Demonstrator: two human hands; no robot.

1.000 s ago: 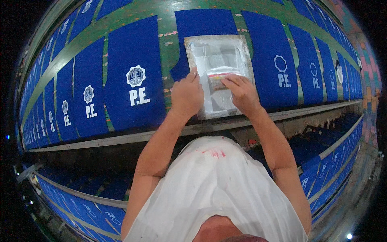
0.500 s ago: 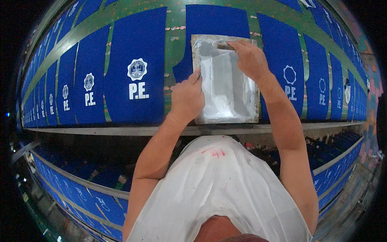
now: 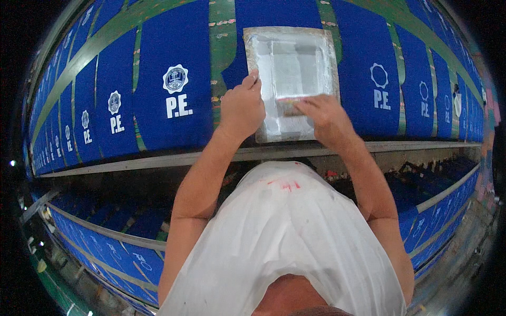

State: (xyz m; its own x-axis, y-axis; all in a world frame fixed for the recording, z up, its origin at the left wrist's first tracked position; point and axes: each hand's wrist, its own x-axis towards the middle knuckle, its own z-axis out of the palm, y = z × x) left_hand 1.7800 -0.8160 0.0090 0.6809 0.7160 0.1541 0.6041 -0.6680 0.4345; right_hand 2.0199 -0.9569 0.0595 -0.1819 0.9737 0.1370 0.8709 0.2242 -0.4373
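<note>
Your right hand (image 3: pixel 331 122) pinches a squeegee (image 3: pixel 288 108) above the screen frame (image 3: pixel 331 68), its edge clasped in your left hand (image 3: pixel 242 109).

Blue fabric panels (image 3: pixel 174 42) lie side by side along a long green table (image 3: pixel 223 45).

PLACE: screen-printing workshop | 9 through 12 to 3 o'clock: long green table (image 3: pixel 223 58) lined with blue cloth panels (image 3: pixel 168 47) bearing repeated white prints (image 3: pixel 175 79) | 1 o'clock: framed mesh screen (image 3: pixel 290 66) | 8 and 4 o'clock: lower rows of printed blue pieces (image 3: pixel 124 252)
</note>
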